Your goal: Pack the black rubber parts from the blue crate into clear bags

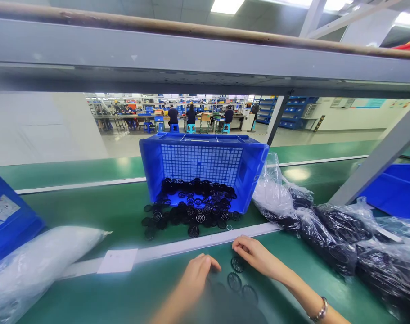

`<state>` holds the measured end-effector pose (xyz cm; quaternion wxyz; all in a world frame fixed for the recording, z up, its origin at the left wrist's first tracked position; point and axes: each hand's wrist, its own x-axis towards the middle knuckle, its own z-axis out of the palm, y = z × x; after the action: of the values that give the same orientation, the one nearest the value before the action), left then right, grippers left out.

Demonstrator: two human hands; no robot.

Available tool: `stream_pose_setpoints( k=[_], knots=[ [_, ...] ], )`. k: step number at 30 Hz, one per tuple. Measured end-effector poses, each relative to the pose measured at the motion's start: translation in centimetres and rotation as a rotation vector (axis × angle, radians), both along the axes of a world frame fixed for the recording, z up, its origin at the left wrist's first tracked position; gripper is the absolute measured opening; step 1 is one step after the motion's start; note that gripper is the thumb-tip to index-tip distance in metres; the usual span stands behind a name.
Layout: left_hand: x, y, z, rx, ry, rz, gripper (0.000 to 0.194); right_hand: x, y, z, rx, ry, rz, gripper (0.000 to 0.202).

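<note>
A blue plastic crate (pixel 205 138) lies on its side with its mouth toward me. Black round spoked discs (pixel 193 231) spill from it onto the green tabletop. My left hand (pixel 196 272) is over the table in front of the pile, loosely bent with a finger stretched rightward; nothing shows in it, and its forearm is blurred. To the right, my right hand (pixel 254 254) has its fingers curled down and together; whatever they hold is hidden. Just below it several loose discs (pixel 234 281) form a short row. A small pale ring (pixel 229 227) lies beyond its fingertips.
Clear bags of black parts (pixel 333 238) crowd the right side, near another blue bin (pixel 394 189). At left are a filled whitish bag (pixel 46 256), a blue bin (pixel 9 216) and a paper slip (pixel 117 261). A shelf beam (pixel 205 54) crosses overhead. People sit far behind.
</note>
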<state>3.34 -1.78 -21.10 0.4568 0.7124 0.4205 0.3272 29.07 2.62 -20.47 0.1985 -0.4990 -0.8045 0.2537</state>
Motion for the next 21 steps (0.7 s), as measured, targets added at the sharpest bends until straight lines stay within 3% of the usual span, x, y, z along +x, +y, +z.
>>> stream_pose_setpoints(
  k=[7,9,13,17,21],
  knots=[
    [0.0,-0.1,0.3,-0.025,0.015,-0.023,0.056,0.9,-0.5,1.5,-0.111,-0.080,0.267,0.028],
    [0.0,-0.2,0.3,-0.033,0.028,-0.012,0.056,1.6,0.9,1.0,-0.048,-0.098,0.167,0.025],
    [0.0,-0.2,0.4,-0.053,0.044,-0.007,0.056,2.6,5.7,-0.7,0.311,-0.166,-0.205,0.020],
    [0.0,-0.2,0.2,-0.054,0.042,0.003,0.058,2.5,8.8,-2.1,0.372,-0.184,-0.246,0.022],
    [0.0,-0.2,0.3,-0.047,0.023,0.002,0.059,2.4,8.0,-2.2,0.340,-0.145,-0.272,0.022]
  ],
)
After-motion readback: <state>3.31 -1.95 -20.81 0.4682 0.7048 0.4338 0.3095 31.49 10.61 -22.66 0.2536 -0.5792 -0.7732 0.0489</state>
